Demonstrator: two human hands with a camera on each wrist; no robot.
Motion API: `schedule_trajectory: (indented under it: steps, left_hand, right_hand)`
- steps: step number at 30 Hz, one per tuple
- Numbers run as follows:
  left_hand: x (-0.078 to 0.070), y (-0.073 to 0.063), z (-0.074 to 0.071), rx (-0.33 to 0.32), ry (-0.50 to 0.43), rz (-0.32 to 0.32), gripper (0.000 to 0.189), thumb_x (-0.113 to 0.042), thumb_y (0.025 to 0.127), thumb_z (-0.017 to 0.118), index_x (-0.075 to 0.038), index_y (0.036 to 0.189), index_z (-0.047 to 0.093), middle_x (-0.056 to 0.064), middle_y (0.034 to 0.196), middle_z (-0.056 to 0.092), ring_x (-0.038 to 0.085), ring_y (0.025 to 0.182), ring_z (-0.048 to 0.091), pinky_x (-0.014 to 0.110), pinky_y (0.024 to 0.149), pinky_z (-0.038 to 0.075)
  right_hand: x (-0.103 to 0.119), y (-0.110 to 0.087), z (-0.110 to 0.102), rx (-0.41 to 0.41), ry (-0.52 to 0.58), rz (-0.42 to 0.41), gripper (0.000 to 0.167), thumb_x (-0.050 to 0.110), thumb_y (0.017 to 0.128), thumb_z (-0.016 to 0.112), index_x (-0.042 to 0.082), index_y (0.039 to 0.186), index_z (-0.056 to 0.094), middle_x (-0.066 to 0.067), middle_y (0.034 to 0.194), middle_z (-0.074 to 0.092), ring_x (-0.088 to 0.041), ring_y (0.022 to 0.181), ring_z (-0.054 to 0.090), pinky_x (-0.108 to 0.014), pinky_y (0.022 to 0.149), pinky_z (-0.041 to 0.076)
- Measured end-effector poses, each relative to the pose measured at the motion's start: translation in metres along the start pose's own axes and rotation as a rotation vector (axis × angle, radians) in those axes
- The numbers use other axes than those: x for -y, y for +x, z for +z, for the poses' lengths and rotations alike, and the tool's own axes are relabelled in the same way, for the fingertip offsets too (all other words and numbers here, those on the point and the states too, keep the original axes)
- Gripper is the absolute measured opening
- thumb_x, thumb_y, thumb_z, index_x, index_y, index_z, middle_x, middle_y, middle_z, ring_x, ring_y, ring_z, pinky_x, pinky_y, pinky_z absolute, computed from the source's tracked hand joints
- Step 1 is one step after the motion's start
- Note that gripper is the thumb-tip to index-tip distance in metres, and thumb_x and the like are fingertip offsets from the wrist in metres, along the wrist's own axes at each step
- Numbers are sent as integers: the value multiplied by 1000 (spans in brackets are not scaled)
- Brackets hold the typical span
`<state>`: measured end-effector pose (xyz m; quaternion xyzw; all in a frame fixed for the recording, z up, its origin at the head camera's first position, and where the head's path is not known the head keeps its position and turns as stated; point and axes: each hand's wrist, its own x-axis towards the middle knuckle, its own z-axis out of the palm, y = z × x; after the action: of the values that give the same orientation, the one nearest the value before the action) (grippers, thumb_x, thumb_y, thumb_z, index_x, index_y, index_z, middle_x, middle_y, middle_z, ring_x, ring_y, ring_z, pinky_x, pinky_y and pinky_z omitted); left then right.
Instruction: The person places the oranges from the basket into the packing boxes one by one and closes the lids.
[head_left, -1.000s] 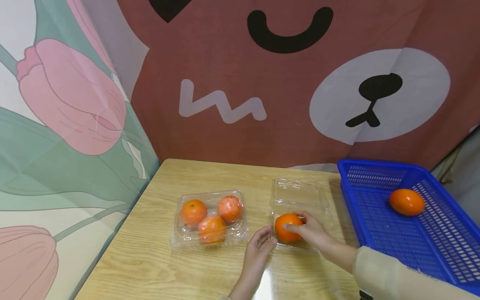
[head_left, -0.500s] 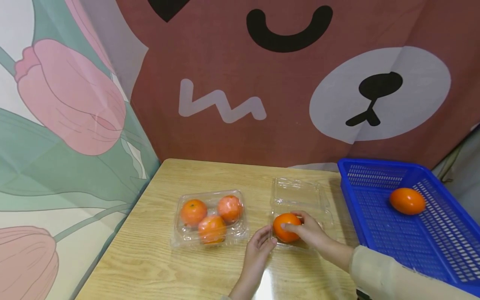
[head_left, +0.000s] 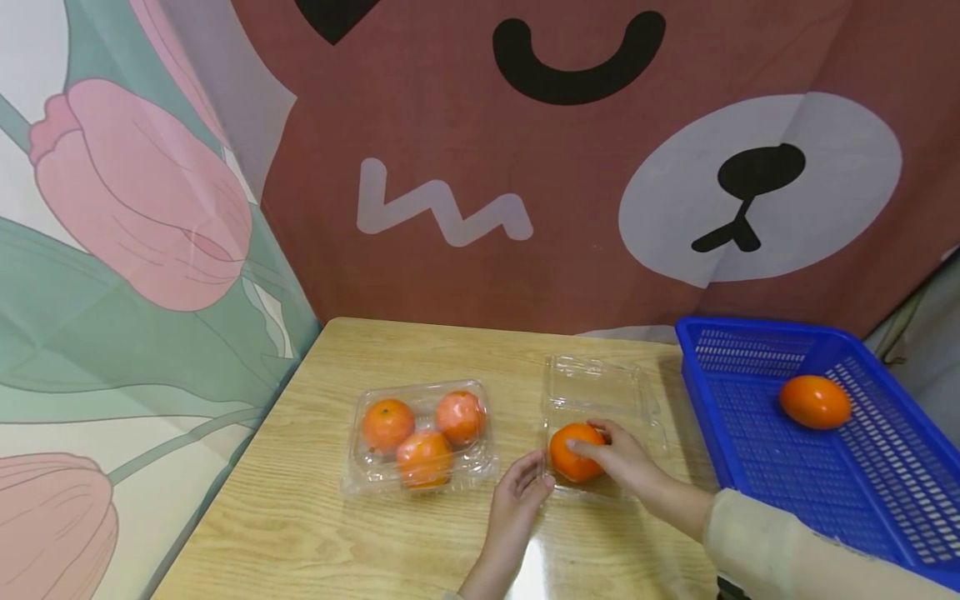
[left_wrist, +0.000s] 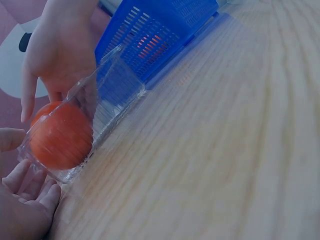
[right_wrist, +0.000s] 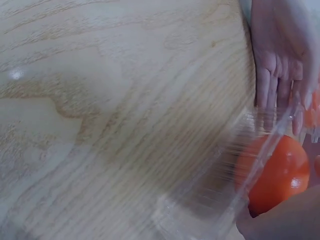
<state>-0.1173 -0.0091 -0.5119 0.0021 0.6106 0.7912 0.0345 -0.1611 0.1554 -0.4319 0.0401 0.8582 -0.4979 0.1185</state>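
My right hand (head_left: pixel 626 458) holds an orange (head_left: pixel 573 454) inside an open clear plastic clamshell box (head_left: pixel 600 387), its thumb lying over the fruit. The box's lid is folded back towards the wall. At the box's left edge, my left hand (head_left: pixel 517 492) touches the wall with loosely extended fingers. In the left wrist view the orange (left_wrist: pixel 62 140) shows through the clear side, with the right hand (left_wrist: pixel 62 55) reaching down from above. In the right wrist view the left hand's fingers (right_wrist: pixel 272 95) lie against the outside of the box.
A closed clear box (head_left: pixel 352 479) with 3 oranges stands left of the hands on the wooden table (head_left: pixel 300 542). To the right, a blue plastic basket (head_left: pixel 708 417) contains one loose orange (head_left: pixel 815 402). A printed cloth (head_left: pixel 465 283) hangs behind the table.
The orange under my right hand shifts slightly left, then back right and turns a little, staying within the open box. The left hand stays at the box's edge.
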Motion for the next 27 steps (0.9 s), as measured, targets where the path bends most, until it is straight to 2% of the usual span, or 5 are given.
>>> schedule_trajectory:
  steps: [5,12,16,21,27]
  left_hand:
    - [-1,0,0,1,-14,-3,45,-9,95,63,8,135,52,24,139,53,39,131,47,42,109,40]
    - [-2,-1,0,4,-10,-7,45,-9,95,62,7,135,52,24,140,52,38,131,46,41,109,40]
    - [-2,-1,0,6,-11,-6,44,-8,95,62,8,135,51,24,141,51,38,132,46,40,109,40]
    - [-2,-1,0,5,-7,-9,44,-9,96,62,7,135,51,24,141,51,38,132,46,40,109,40]
    - [-3,-2,1,3,-3,-5,44,-10,96,62,7,135,52,24,140,51,38,131,46,42,109,40]
  right_hand:
    - [6,-2,-8,-5,7,-43,66,24,94,66,-14,141,40,-38,138,45,-50,127,45,-57,106,39]
    - [11,-5,-23,-19,-36,-70,61,22,95,65,-13,140,42,-37,138,46,-51,128,43,-58,105,40]
    - [14,-7,-34,-25,-43,-70,60,23,96,62,-12,141,42,-36,138,47,-49,128,45,-57,103,42]
    - [17,-9,-50,-34,-38,-78,60,24,98,60,-12,142,39,-36,139,46,-48,128,44,-58,104,39]
    - [13,-10,-70,-54,-46,-70,64,31,99,59,-8,146,38,-33,141,46,-45,127,47,-56,101,41]
